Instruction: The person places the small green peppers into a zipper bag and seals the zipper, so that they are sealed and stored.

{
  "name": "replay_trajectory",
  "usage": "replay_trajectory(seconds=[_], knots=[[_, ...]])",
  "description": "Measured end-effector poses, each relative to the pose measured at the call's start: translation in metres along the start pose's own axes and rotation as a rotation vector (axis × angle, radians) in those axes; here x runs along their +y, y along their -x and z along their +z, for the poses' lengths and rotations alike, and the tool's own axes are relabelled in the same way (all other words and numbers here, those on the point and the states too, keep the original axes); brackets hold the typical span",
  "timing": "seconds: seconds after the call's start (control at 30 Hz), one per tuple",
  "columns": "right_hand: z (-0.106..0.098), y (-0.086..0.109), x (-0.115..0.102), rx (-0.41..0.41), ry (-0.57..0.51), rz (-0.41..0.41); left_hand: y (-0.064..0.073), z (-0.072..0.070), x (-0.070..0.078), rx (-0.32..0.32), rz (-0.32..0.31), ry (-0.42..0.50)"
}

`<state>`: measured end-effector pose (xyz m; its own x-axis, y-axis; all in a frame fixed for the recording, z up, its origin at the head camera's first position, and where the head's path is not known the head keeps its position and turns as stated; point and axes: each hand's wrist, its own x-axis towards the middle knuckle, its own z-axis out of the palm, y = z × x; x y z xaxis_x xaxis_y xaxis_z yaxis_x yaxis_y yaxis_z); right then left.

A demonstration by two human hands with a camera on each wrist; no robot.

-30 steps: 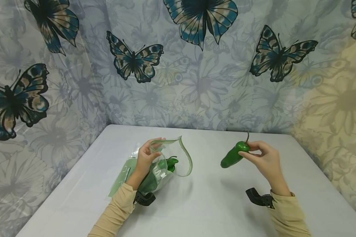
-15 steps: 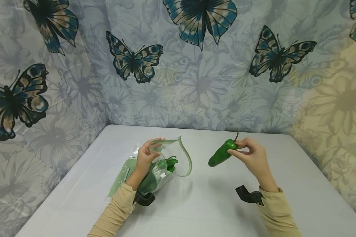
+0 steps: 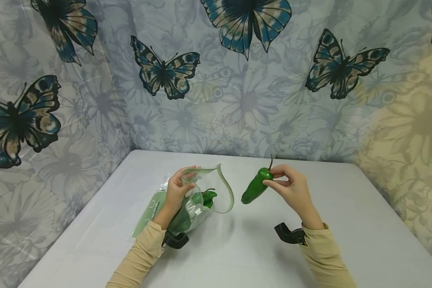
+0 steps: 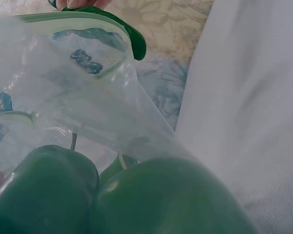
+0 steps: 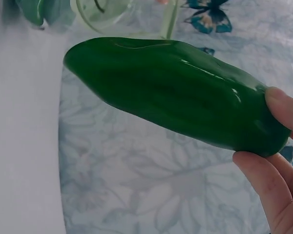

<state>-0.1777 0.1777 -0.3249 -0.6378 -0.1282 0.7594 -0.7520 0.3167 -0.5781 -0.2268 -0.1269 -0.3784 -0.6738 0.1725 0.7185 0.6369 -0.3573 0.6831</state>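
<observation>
My right hand (image 3: pixel 289 188) pinches a long green pepper (image 3: pixel 256 186) near its stem end, off the table with its tip slanting down to the left. In the right wrist view the glossy pepper (image 5: pixel 171 92) spans the frame between thumb and fingers. On the left, my left hand (image 3: pixel 176 192) grips the rim of a clear zip bag (image 3: pixel 199 220) with a pale green edge, its mouth spread wide. Inside the bag lie green peppers (image 3: pixel 209 198); the left wrist view shows several peppers (image 4: pixel 46 190) through the plastic. The held pepper is just right of the bag's mouth.
A flat pale green packet (image 3: pixel 147 214) in clear plastic lies under and beside my left wrist. The white table (image 3: pixel 237 256) ends at a butterfly-print cloth (image 3: pixel 245 116) behind and at both sides.
My right hand has moved left with the green pepper, closer to the bag's mouth, and the pepper hangs a little steeper. My left hand and the bag have stayed in place.
</observation>
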Motion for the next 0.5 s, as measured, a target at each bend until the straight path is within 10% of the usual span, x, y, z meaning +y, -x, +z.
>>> replay_trajectory(seconds=[0.5], knots=[[0.013,-0.001,-0.005,0.098,-0.039,-0.009,0.0,0.002,-0.001,0.002,0.0,-0.021]])
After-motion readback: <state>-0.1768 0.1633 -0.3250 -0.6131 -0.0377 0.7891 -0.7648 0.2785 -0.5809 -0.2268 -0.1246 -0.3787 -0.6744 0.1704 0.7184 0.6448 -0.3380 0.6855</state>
